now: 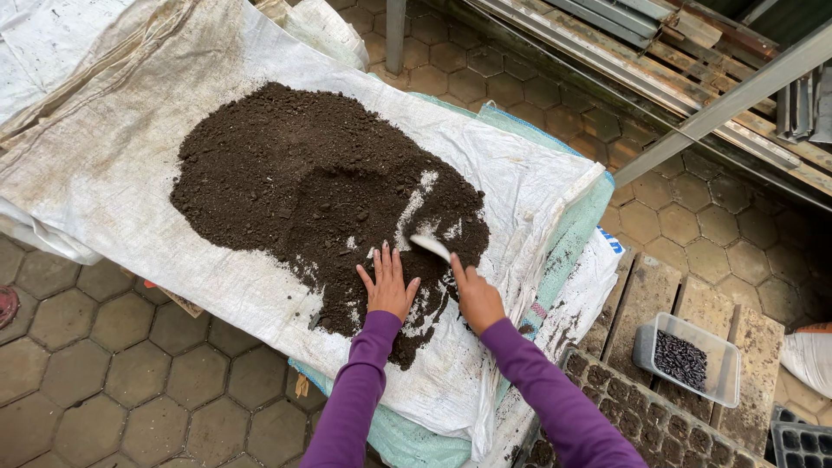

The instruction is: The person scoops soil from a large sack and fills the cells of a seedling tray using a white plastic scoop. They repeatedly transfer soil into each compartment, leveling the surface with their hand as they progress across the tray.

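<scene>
A heap of dark soil (303, 182) lies spread on a white woven sack (104, 156). My left hand (387, 283) rests flat, fingers apart, on the near edge of the soil. My right hand (477, 297) grips a small white scoop (431, 246) whose blade is pushed into the soil just beyond my left hand. Both arms wear purple sleeves. The scoop's handle is hidden inside my fist.
A seed tray (607, 399) filled with soil sits at the lower right. Beside it, a clear plastic tub (724, 381) of dark seeds stands on wooden slats. Metal bars and rusty racks (693, 69) run across the upper right. Hexagonal paving (104, 364) covers the ground.
</scene>
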